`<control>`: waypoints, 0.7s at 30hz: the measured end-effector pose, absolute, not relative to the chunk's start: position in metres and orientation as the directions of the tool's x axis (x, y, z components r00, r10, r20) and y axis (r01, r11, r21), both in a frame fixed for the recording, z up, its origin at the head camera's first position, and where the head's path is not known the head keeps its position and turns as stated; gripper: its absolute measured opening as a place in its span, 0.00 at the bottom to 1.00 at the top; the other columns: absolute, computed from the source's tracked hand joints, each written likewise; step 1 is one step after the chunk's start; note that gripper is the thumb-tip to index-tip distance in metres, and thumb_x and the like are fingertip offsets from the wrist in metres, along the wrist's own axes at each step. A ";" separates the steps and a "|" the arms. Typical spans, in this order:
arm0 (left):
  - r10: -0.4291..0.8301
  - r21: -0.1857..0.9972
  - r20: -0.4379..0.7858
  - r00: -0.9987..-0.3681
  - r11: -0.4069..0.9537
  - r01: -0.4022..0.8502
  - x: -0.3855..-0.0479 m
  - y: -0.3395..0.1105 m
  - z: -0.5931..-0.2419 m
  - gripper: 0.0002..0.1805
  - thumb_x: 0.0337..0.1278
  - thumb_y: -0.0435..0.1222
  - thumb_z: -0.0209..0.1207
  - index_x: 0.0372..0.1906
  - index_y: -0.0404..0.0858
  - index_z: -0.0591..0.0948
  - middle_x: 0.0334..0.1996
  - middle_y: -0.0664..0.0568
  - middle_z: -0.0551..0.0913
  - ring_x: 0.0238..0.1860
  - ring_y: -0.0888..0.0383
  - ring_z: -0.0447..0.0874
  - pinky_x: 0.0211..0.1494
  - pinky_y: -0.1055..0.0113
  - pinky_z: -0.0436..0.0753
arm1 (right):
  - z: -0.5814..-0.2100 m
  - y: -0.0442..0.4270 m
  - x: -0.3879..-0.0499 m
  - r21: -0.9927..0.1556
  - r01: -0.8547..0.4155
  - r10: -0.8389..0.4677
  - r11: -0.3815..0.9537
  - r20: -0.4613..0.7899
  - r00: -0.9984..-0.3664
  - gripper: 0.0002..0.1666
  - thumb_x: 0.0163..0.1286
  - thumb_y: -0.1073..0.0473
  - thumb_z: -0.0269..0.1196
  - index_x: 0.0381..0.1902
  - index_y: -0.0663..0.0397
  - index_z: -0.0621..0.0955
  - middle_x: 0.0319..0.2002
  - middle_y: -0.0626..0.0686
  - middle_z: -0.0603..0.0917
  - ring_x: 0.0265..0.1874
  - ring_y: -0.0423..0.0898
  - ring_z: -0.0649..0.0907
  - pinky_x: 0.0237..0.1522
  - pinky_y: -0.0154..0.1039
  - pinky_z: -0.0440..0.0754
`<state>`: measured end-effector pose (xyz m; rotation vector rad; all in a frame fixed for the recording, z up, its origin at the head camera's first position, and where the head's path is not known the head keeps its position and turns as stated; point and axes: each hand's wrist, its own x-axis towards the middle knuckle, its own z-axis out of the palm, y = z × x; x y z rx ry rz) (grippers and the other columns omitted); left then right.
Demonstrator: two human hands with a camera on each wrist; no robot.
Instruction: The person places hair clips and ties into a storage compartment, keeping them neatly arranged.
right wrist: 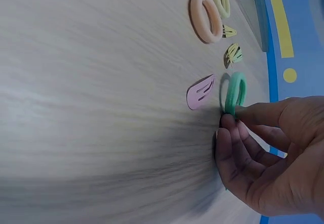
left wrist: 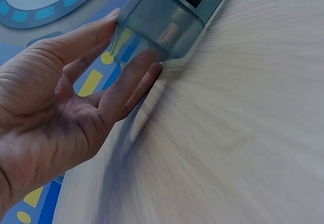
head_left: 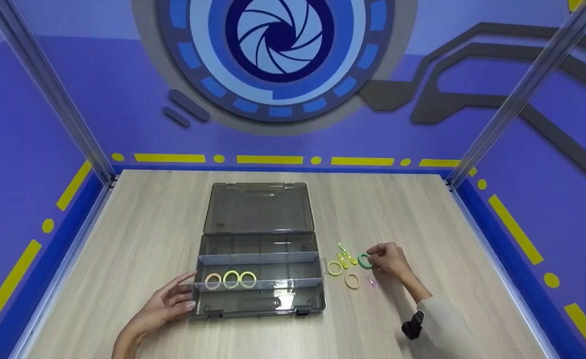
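Observation:
In the head view, my right hand [head_left: 390, 259] pinches a green hair tie [head_left: 364, 260] by its edge, just over the table right of the box. The right wrist view shows that green hair tie [right wrist: 236, 90] tilted up between thumb and fingertip. My left hand [head_left: 160, 304] touches the left side of a dark clear compartment box [head_left: 260, 311], its fingers fairly straight. One peach and two yellow hair ties [head_left: 231, 279] lean in the box's middle row. Near the right hand lie a yellow hair tie [head_left: 334, 268], a peach hair tie [head_left: 352, 281] and a pink snap clip [right wrist: 201, 92].
Yellow and green snap clips [head_left: 343, 257] lie bunched between the box and the right hand. The box's lid [head_left: 260, 209] is folded back flat toward the rear wall. Blue panels and metal posts [head_left: 522, 94] border the wooden table [head_left: 148, 214].

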<state>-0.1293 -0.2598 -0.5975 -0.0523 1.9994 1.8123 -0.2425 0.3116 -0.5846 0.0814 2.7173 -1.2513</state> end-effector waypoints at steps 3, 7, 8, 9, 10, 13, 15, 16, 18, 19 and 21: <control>0.248 0.934 -0.355 -0.901 0.141 -0.329 -0.129 -0.259 -0.598 0.45 0.66 0.38 0.66 0.81 0.42 0.55 0.68 0.34 0.68 0.61 0.54 0.79 0.56 0.58 0.84 | -0.584 0.313 -0.242 -0.756 0.116 -0.013 0.644 -0.163 -0.987 0.08 0.67 0.72 0.64 0.42 0.71 0.86 0.31 0.60 0.88 0.26 0.44 0.84 0.26 0.35 0.82; 0.246 0.934 -0.355 -0.902 0.136 -0.331 -0.129 -0.259 -0.598 0.45 0.66 0.38 0.66 0.81 0.42 0.55 0.68 0.35 0.68 0.61 0.54 0.78 0.56 0.59 0.84 | -0.583 0.315 -0.241 -0.774 0.116 -0.025 0.622 -0.169 -0.985 0.09 0.67 0.72 0.62 0.43 0.72 0.85 0.31 0.61 0.88 0.27 0.45 0.84 0.27 0.36 0.83; 0.249 0.935 -0.353 -0.902 0.133 -0.329 -0.129 -0.259 -0.598 0.45 0.67 0.38 0.66 0.82 0.42 0.55 0.68 0.35 0.68 0.61 0.54 0.78 0.56 0.60 0.84 | -0.583 0.315 -0.241 -0.779 0.116 -0.029 0.616 -0.171 -0.985 0.10 0.68 0.72 0.62 0.44 0.73 0.85 0.32 0.61 0.88 0.27 0.45 0.84 0.28 0.36 0.83; 0.251 0.936 -0.350 -0.902 0.132 -0.326 -0.129 -0.259 -0.599 0.45 0.67 0.38 0.66 0.82 0.42 0.55 0.68 0.35 0.68 0.61 0.55 0.78 0.56 0.60 0.84 | -0.583 0.316 -0.241 -0.783 0.120 -0.029 0.611 -0.173 -0.984 0.10 0.68 0.72 0.61 0.44 0.73 0.85 0.32 0.62 0.88 0.27 0.45 0.85 0.28 0.36 0.84; 0.254 0.937 -0.347 -0.903 0.133 -0.323 -0.129 -0.259 -0.599 0.44 0.67 0.37 0.65 0.82 0.42 0.55 0.68 0.35 0.68 0.61 0.55 0.78 0.56 0.60 0.84 | -0.583 0.317 -0.241 -0.785 0.122 -0.028 0.607 -0.175 -0.984 0.10 0.69 0.72 0.61 0.45 0.73 0.85 0.33 0.62 0.88 0.27 0.45 0.85 0.28 0.37 0.84; 0.261 0.937 -0.347 -0.901 0.133 -0.323 -0.130 -0.259 -0.599 0.44 0.68 0.38 0.65 0.82 0.42 0.55 0.68 0.35 0.67 0.61 0.54 0.78 0.57 0.60 0.84 | -0.583 0.318 -0.241 -0.787 0.134 -0.020 0.602 -0.183 -0.983 0.11 0.70 0.72 0.60 0.45 0.73 0.85 0.33 0.62 0.89 0.28 0.44 0.86 0.29 0.38 0.86; 0.258 0.936 -0.350 -0.901 0.137 -0.324 -0.129 -0.259 -0.599 0.44 0.68 0.38 0.65 0.82 0.42 0.55 0.68 0.35 0.67 0.61 0.55 0.78 0.56 0.59 0.84 | -0.584 0.319 -0.240 -0.788 0.137 -0.018 0.601 -0.185 -0.983 0.11 0.70 0.71 0.60 0.45 0.73 0.85 0.34 0.63 0.89 0.29 0.45 0.87 0.30 0.39 0.87; 0.258 0.935 -0.351 -0.900 0.138 -0.326 -0.129 -0.259 -0.598 0.44 0.68 0.38 0.65 0.82 0.42 0.55 0.68 0.35 0.67 0.61 0.54 0.78 0.57 0.59 0.84 | -0.584 0.319 -0.240 -0.788 0.137 -0.019 0.601 -0.185 -0.983 0.10 0.70 0.71 0.60 0.45 0.73 0.85 0.34 0.63 0.89 0.29 0.45 0.87 0.31 0.40 0.88; 0.255 0.935 -0.354 -0.900 0.138 -0.328 -0.129 -0.259 -0.598 0.44 0.68 0.38 0.65 0.81 0.42 0.55 0.67 0.36 0.68 0.60 0.55 0.78 0.56 0.59 0.84 | -0.584 0.320 -0.239 -0.787 0.143 -0.014 0.600 -0.189 -0.982 0.10 0.70 0.71 0.60 0.44 0.73 0.85 0.34 0.62 0.89 0.29 0.45 0.87 0.31 0.41 0.88; 0.255 0.935 -0.353 -0.900 0.137 -0.327 -0.129 -0.259 -0.598 0.44 0.67 0.38 0.65 0.81 0.42 0.55 0.67 0.36 0.68 0.60 0.55 0.78 0.56 0.59 0.84 | -0.585 0.320 -0.239 -0.787 0.145 -0.011 0.599 -0.190 -0.982 0.10 0.70 0.71 0.60 0.44 0.72 0.85 0.35 0.62 0.89 0.29 0.45 0.87 0.32 0.41 0.88; 0.257 0.936 -0.348 -0.902 0.136 -0.323 -0.130 -0.260 -0.598 0.44 0.67 0.38 0.65 0.81 0.42 0.55 0.67 0.36 0.69 0.60 0.55 0.78 0.56 0.60 0.84 | -0.584 0.320 -0.239 -0.787 0.154 -0.005 0.597 -0.196 -0.981 0.10 0.70 0.70 0.61 0.44 0.72 0.85 0.35 0.61 0.89 0.29 0.44 0.87 0.32 0.40 0.88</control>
